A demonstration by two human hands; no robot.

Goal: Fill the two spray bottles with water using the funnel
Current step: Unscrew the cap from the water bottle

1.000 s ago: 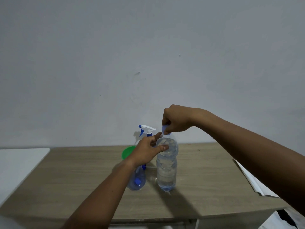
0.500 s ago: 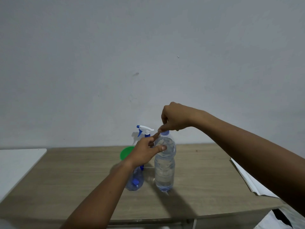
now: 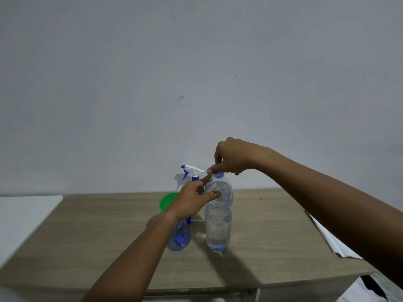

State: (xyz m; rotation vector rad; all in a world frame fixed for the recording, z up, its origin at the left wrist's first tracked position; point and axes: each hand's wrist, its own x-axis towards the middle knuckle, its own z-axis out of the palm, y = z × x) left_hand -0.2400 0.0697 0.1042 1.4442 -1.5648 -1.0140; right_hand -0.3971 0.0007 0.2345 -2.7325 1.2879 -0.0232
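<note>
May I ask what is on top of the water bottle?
A pale blue cap, pinched by the right hand; the hand hides the cap's upper part.

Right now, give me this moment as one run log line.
left hand: grips clear plastic water bottle | right hand: pinches blue cap on neck | green plastic funnel: on wooden table

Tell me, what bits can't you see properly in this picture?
In the head view:
1. Green funnel: only part of its rim shows; the left hand covers the rest.
2. Spray bottle: the left hand hides its middle; a second one is nowhere visible.
3. Cap of the water bottle: the right hand pinches it, so loose or tight is unclear.
4. White sheets: cut off behind the right forearm.
</note>
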